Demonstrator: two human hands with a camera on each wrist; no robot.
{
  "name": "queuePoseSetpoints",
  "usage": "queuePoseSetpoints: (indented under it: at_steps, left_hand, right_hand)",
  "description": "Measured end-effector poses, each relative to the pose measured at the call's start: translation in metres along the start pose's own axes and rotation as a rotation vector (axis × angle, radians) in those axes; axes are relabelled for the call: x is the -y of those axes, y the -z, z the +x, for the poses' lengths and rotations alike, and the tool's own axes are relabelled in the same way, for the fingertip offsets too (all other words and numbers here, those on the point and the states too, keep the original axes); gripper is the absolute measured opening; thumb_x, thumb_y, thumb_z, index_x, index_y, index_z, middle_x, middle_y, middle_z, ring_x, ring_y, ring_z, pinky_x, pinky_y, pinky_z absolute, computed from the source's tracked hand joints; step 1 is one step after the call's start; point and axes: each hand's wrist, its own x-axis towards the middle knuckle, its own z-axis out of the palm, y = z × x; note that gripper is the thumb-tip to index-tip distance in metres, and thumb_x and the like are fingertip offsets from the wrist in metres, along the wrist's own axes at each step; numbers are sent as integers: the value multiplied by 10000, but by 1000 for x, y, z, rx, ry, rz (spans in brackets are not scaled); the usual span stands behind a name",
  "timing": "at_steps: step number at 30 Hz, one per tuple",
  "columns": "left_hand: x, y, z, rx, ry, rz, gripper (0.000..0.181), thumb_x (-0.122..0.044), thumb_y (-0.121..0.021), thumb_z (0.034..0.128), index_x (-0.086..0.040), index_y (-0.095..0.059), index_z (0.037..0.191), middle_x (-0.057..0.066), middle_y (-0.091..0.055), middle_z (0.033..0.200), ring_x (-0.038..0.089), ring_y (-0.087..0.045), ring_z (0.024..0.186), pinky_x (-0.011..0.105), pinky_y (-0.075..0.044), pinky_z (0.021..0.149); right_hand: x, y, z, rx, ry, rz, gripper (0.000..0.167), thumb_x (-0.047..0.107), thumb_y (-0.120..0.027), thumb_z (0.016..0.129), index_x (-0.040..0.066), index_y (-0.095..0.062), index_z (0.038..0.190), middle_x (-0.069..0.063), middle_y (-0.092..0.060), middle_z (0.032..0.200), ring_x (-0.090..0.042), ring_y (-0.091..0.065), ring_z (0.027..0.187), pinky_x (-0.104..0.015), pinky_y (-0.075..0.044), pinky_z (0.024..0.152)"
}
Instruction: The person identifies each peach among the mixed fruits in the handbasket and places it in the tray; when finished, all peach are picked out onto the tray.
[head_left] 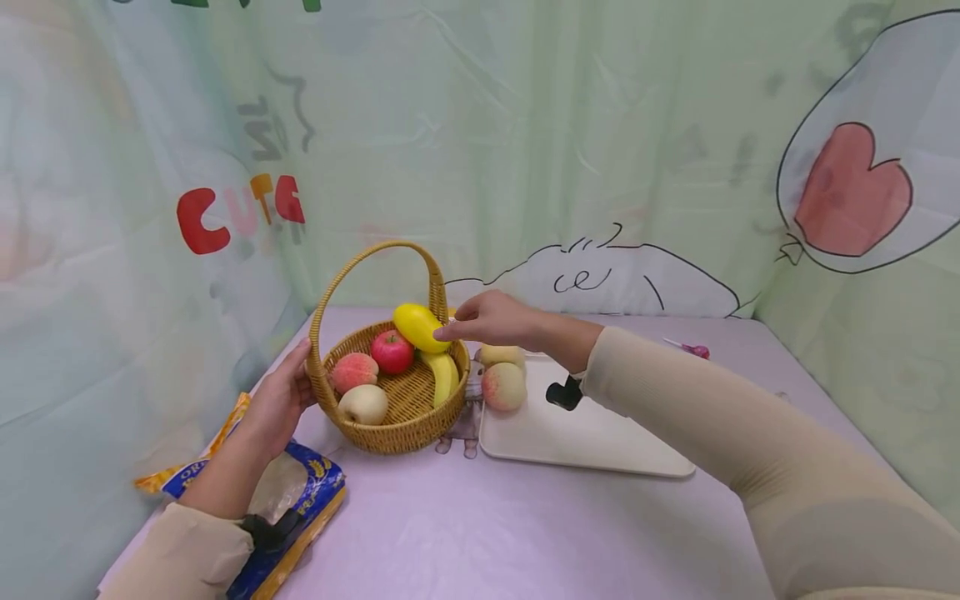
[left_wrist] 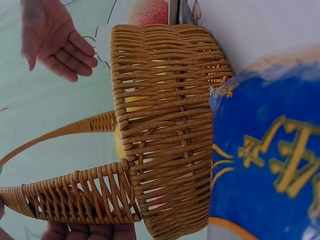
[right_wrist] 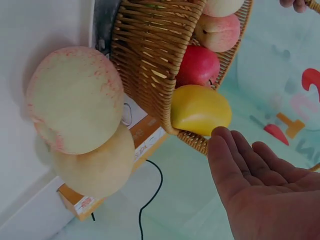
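A wicker basket (head_left: 397,433) with a tall arched handle stands left of the middle. My left hand (head_left: 281,400) grips the base of that handle on its left side; in the left wrist view the fingers (left_wrist: 90,231) lie behind the wicker. Inside are a yellow mango (head_left: 418,327), a banana (head_left: 441,377), a red apple (head_left: 392,352), a peach (head_left: 355,372) and a pale round fruit (head_left: 363,405). My right hand (head_left: 498,321) is beside the mango at the rim, fingers extended. In the right wrist view its fingertips (right_wrist: 220,132) are at the mango, contact unclear.
Right of the basket lies a white tray (head_left: 585,450) holding a peach (head_left: 504,387) and a pale yellow fruit (head_left: 501,356). A blue and yellow plastic bag (head_left: 300,492) is at the left front. A small pink object (head_left: 697,351) lies far right. Printed curtains surround the table.
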Motion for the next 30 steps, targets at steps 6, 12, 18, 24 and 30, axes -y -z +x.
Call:
queuePoseSetpoints:
  at_steps: [6, 12, 18, 24, 30]
  left_hand:
    - [1, -1, 2, 0, 2, -4, 471, -621, -364, 1070, -216, -586, 979, -102, -687, 870, 88, -610, 947, 269, -445, 943]
    - [1, 0, 4, -4, 4, 2, 471, -627, -365, 1068, -217, -585, 995, -101, -665, 888, 110, -600, 979, 279, -443, 953]
    - [-2, 0, 5, -12, 10, 4, 481, -639, -376, 1060, -210, -586, 1002, -102, -682, 892, 102, -612, 968, 278, -450, 953]
    - [-2, -1, 5, -7, 5, -6, 468, -618, -377, 1069, -225, -602, 949, -95, -684, 863, 105, -617, 934, 283, -455, 943]
    - [-1, 1, 3, -12, 9, 2, 482, -621, -370, 1068, -225, -613, 940, -94, -682, 869, 107, -615, 939, 284, -456, 944]
  right_hand:
    - [9, -13, 16, 68, 2, -5, 450, 581, -744, 882, 140, -731, 972, 16, -637, 877, -167, -569, 888, -293, -461, 763]
    - [22, -29, 27, 126, 55, -39, 453, 580, -734, 891, 155, -638, 766, 50, -433, 681, -122, -459, 710, -269, -364, 647]
    - [35, -40, 41, 169, 66, -116, 464, 611, -729, 886, 189, -644, 711, 72, -447, 662, -106, -457, 693, -255, -362, 649]
    - [47, -48, 52, 214, 76, -190, 574, 592, -726, 900, 201, -461, 574, 84, -321, 571, -101, -332, 584, -250, -289, 609]
    - [51, -64, 62, 270, 78, -215, 565, 563, -723, 912, 196, -447, 582, 81, -320, 575, -94, -328, 581, -241, -291, 609]
